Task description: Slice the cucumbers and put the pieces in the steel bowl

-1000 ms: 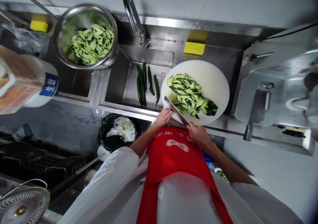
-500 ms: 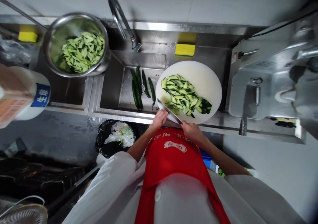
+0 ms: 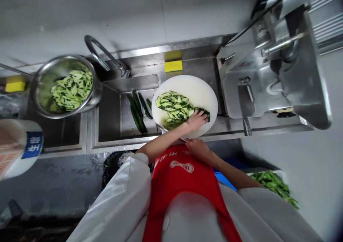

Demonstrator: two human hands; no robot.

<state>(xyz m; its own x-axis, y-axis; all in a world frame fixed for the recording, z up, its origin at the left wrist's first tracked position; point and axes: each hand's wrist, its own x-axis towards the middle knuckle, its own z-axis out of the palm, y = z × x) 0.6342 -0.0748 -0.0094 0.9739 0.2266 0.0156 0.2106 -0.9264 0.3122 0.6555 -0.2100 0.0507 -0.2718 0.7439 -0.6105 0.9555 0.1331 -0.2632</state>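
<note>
My left hand (image 3: 197, 119) reaches across to the right part of the round white cutting board (image 3: 206, 92). Its fingers are spread over dark-skinned cucumber pieces (image 3: 205, 112) at the end of the pile. Sliced cucumber (image 3: 174, 108) covers the board's left and middle. Low at the board's front edge, my right hand (image 3: 197, 149) is closed around the handle of a knife (image 3: 161, 129); my left forearm hides most of the blade. Several whole cucumbers (image 3: 138, 113) lie in the sink (image 3: 109, 109) to the left.
A steel pot (image 3: 98, 92) of cut slices stands at the left, beside the faucet (image 3: 107, 54). A yellow sponge (image 3: 173, 66) sits behind the board. To the right is a steel machine (image 3: 233, 92). Leafy greens (image 3: 276, 186) are low at the right.
My left hand has left the knife tip and moved right onto the dark cucumber pieces. The knife stays in my right hand near the board's front edge. The camera view has shifted.
</note>
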